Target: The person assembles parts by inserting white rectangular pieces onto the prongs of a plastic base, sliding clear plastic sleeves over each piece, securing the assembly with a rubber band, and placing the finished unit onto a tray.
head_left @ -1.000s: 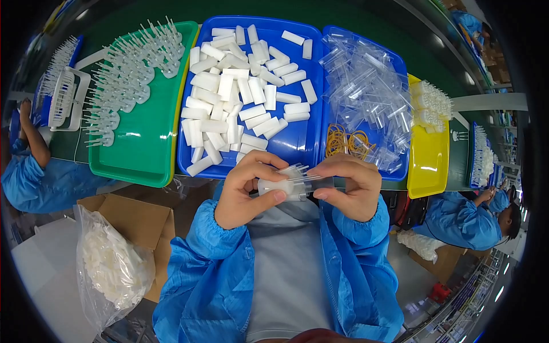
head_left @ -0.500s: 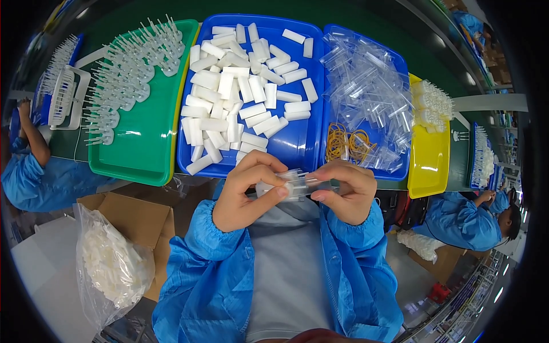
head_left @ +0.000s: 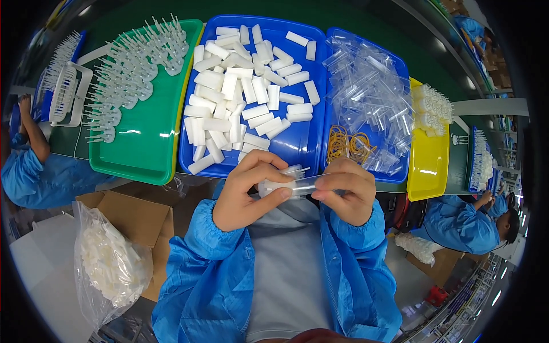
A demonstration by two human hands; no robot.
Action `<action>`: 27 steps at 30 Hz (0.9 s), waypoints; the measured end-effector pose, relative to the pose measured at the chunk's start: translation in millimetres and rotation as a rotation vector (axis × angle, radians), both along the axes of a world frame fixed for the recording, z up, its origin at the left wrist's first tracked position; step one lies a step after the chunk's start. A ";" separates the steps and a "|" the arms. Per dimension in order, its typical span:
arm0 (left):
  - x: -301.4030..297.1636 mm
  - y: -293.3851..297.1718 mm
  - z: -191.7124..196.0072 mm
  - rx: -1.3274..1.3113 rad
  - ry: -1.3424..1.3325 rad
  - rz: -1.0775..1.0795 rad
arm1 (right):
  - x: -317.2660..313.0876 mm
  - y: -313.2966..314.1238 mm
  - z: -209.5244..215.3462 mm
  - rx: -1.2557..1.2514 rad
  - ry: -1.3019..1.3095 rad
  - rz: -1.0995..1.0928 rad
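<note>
In front of my chest, my left hand is closed around a white pronged plastic piece, its thin pins pointing to the right. With thumb and fingertips my right hand pinches the right end of a clear plastic tube. The tube's left end meets the pronged piece; whether it sits over a pin is too small to tell. Just beyond my hands, a blue tray bears a heap of white blocks. Right of it, another blue tray holds clear tubes and yellow rubber bands.
Several white pronged pieces stand in a green tray at left. A yellow tray at right bears cream-white clustered pieces. Below left, a bag of white parts sits by a cardboard box. Co-workers sit at both sides.
The fingers of my right hand have drawn closer together on the tube's end, and the tube tilts slightly more upward to the right. My left hand keeps its grip.
</note>
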State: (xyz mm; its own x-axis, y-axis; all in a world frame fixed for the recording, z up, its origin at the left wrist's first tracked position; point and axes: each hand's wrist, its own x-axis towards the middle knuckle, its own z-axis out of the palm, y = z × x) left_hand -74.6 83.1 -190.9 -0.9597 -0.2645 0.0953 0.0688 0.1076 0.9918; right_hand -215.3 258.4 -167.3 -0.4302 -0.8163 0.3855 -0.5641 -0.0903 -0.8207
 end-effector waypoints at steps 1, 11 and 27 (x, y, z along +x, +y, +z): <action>0.0 0.2 -3.1 -0.021 0.024 -0.007 | 0.2 -0.2 -1.2 -0.001 0.002 0.000; 0.2 -3.9 -0.9 0.051 0.016 -0.104 | 7.6 -1.6 -13.5 -0.181 0.040 -0.034; 8.7 -5.7 8.7 0.298 0.020 -0.024 | -1.4 11.5 -0.3 -0.007 0.005 0.002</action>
State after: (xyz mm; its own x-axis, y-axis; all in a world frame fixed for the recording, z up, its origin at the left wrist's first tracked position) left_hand -65.9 77.4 -182.2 -0.9647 -0.2609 0.0358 0.0878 -0.1905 0.9778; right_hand -216.7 269.9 -167.6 -0.4267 -0.8143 0.3935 -0.5683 -0.0971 -0.8171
